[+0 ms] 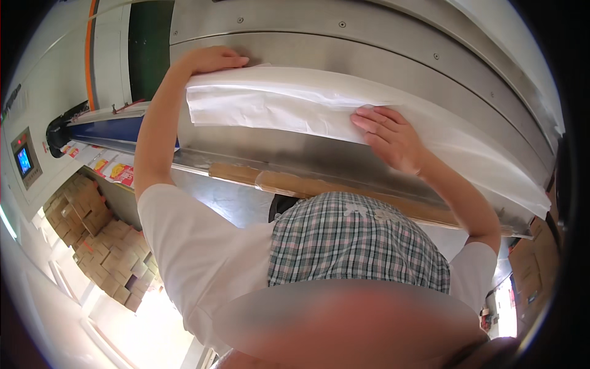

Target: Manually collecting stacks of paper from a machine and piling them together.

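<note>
A long, thin white sheet (258, 111), soft and slightly wrinkled, lies folded over along a stainless-steel machine surface (289, 46). It stretches from the left of centre to the far right. My left hand (215, 59) rests at its far left end, fingers stretched out over the upper edge against the metal; the thumb is not clearly seen. Nearer the middle, my right hand (393, 138) lies with extended fingers on the front part of the sheet. Neither hand is wrapped round anything that I can see.
Brown tape or board (295, 183) covers the machine's front ledge. To the left are a blue roller-like part (110, 132), red-and-white printed packaging (117, 171) and a control panel (24, 160). Cardboard boxes (114, 261) are stacked at lower left, with more boxes (533, 264) at right.
</note>
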Tool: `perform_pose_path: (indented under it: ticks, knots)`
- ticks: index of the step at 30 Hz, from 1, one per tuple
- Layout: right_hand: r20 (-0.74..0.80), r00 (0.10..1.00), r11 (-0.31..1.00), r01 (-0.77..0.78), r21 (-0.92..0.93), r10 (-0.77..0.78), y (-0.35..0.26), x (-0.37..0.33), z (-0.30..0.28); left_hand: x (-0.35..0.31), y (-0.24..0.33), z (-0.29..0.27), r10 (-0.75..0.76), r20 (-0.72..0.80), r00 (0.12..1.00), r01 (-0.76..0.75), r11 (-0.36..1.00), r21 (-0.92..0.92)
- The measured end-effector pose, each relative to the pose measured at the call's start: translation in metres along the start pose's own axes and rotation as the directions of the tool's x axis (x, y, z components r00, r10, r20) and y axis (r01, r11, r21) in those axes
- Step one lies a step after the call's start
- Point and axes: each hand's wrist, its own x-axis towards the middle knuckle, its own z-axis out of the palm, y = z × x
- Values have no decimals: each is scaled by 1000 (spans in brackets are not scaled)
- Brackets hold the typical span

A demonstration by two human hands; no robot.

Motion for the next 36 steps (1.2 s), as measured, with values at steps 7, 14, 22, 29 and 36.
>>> perform_pose_path:
  ticks: [7, 14, 22, 29, 36]
  knots:
    - [24, 1000, 1000, 13, -6, -13, -3, -6, 6, -6, -42, 27, -47, -33, 998, 24, 866, -499]
    - [44, 999, 1000, 30, -9, -29, -8, -2, 5, -5, -46, 21, -100, 180, 979, 176, 860, -479]
    - [23, 999, 999, 29, 44, -30, -7, -1, 6, -11, -51, 19, -230, 302, 925, 323, 895, -308]
    - [62, 998, 997, -22, 68, 18, -6, -2, -2, -54, -82, 74, -168, 32, 985, 30, -12, -999]
    - [-27, 1000, 999, 15, 37, -14, -10, -20, 2, -101, -47, 119, -447, -355, 821, -3, 618, -786]
